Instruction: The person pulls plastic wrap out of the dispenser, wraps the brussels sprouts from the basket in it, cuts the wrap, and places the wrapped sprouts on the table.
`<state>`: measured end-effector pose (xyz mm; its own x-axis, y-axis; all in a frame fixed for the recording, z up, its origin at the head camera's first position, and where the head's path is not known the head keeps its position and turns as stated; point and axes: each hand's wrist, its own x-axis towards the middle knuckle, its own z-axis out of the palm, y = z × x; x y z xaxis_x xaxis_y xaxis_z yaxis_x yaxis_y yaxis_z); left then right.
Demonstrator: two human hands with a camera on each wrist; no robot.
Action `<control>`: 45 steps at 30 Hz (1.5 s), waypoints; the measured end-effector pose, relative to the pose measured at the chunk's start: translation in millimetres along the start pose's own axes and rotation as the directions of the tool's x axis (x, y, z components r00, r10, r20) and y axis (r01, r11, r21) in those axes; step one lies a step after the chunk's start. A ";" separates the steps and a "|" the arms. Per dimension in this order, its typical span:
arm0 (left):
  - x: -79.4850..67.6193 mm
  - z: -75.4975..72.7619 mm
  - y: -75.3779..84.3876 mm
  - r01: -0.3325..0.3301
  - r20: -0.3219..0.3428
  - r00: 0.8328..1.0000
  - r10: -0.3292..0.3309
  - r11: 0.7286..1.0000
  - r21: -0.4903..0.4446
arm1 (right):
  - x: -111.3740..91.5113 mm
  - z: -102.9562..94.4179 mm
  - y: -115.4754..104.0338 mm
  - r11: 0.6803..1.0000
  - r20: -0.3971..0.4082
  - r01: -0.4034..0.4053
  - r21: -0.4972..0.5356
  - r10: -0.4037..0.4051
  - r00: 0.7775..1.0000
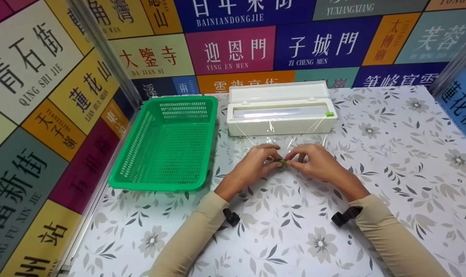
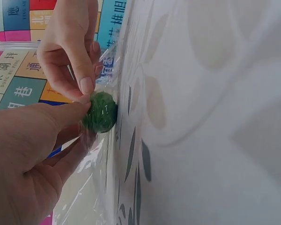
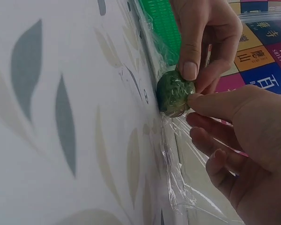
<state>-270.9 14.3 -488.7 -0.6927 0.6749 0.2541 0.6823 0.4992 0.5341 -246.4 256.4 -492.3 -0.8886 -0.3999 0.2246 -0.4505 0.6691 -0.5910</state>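
A small, dark green, rounded item sits low over the table under clear cling film; its exact kind cannot be told. My left hand pinches it from the left with thumb and fingertips. From the other side, my right hand pinches it through the film, the two thumbs close together. In the right wrist view, the film gleams over the green item, and the lower fingers of my right hand are loosely bent. The film stretches back from my hands to a white dispenser box.
The dispenser's lid stands raised, with a light green tab at the right of its front edge. A green plastic basket stands left of my hands. Printed panels border the flowered tabletop at the back and sides.
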 end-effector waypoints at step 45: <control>11.8 -3.4 -4.6 0.030 0.060 0.997 -0.044 0.977 0.212 | 15.1 -2.5 0.8 0.987 0.136 -0.063 -0.150 0.084 0.987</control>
<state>-283.0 18.1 -485.4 -0.7068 0.6838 0.1814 0.6950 0.6234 0.3581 -260.3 252.5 -487.4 -0.9031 -0.4243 0.0666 -0.4016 0.7792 -0.4812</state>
